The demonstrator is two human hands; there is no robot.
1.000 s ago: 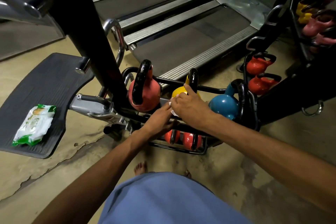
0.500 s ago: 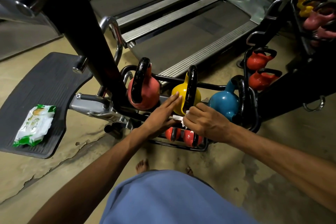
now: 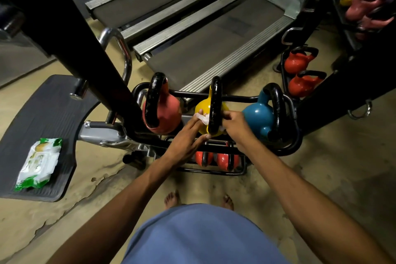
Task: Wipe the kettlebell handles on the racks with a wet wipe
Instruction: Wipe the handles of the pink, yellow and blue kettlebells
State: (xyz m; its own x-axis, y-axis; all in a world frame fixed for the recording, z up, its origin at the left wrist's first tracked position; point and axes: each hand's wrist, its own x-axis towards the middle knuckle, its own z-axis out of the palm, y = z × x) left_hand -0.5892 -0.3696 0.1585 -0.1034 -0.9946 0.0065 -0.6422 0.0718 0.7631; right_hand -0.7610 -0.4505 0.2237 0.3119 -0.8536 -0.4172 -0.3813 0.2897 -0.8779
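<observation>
A low black rack [image 3: 288, 150] holds a pink kettlebell [image 3: 166, 113], a yellow kettlebell [image 3: 202, 109] and a blue kettlebell [image 3: 258, 117], each with a black handle. A white wet wipe [image 3: 203, 118] is wrapped around the yellow one's handle [image 3: 215, 105]. My left hand [image 3: 185, 139] presses the wipe against the handle's left side with straight fingers. My right hand [image 3: 236, 125] pinches the wipe's other end on the handle's right side. Small red kettlebells [image 3: 222, 159] sit on the lower shelf.
A green and white wet-wipe pack [image 3: 37, 164] lies on a dark footplate [image 3: 38, 118] at the left. A thick black machine post [image 3: 70, 49] slants beside the rack. Treadmills [image 3: 214, 34] lie behind. Another rack with red kettlebells [image 3: 300, 70] stands right. My bare feet [image 3: 171, 198] are below.
Both hands have moved up from the rack's front edge to the yellow kettlebell's handle. The wipe, held low between the hands before, now wraps around that handle.
</observation>
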